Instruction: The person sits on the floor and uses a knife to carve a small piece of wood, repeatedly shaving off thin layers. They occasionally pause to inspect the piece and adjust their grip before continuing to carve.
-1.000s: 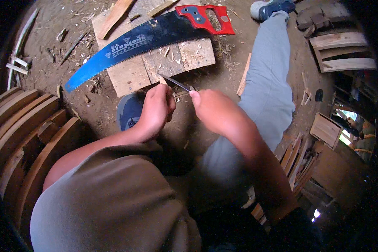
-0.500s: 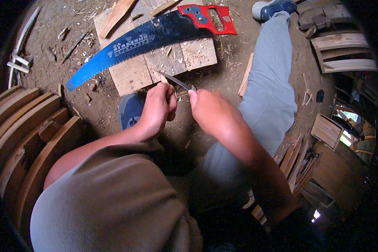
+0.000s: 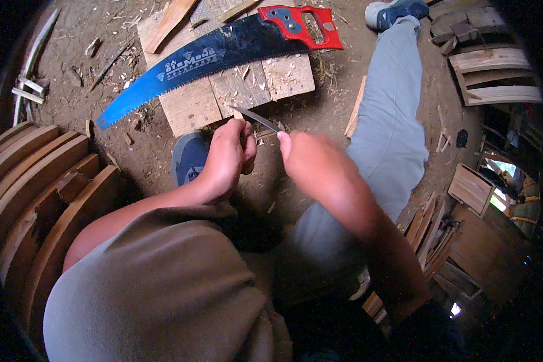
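Note:
My left hand (image 3: 232,145) is closed around a small piece of wood (image 3: 238,114), whose pale tip pokes up past the fingers. My right hand (image 3: 311,157) grips a knife (image 3: 260,119); its handle is hidden in the fist. The narrow blade points up and left and lies across the wood's tip. Just beyond both hands is a low board of joined planks (image 3: 190,107), strewn with shavings. A large handsaw (image 3: 223,53) with a blue and dark curved blade and a red handle rests across it, teeth toward me.
Curved wooden pieces (image 3: 39,175) stand in a row at the left. My legs flank the work, the right leg (image 3: 392,108) stretched forward. Slatted wooden pieces (image 3: 495,75) sit at the far right, above a stack of wood strips (image 3: 431,235). Shavings litter the dirt floor (image 3: 108,78).
My right hand has moved slightly right and down with the knife, drawing the blade a little back along the wood. My left hand stays nearly in place.

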Demonstrator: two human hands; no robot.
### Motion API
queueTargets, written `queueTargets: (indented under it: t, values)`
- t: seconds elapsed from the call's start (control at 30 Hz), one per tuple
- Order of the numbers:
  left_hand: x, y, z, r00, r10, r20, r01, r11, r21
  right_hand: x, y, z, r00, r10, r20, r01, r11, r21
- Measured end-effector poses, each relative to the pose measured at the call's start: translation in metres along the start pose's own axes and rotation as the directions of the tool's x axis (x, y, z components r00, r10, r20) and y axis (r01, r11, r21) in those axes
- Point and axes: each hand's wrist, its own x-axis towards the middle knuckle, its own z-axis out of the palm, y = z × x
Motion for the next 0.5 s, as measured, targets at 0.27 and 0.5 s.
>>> queueTargets:
  t: [0.27, 0.5]
  values:
    - [-0.004, 0.006, 0.0, 0.995, 0.088, -0.053, -0.078, 0.984, 0.159, 0.01, 0.012, 0.009, 0.996, 0.067, -0.067, -0.062, 0.995, 0.081]
    - [0.002, -0.003, -0.01, 0.973, 0.198, -0.116, -0.121, 0.872, 0.474, -0.013, 0.016, -0.009, 0.994, -0.06, -0.088, 0.056, 0.997, -0.047]
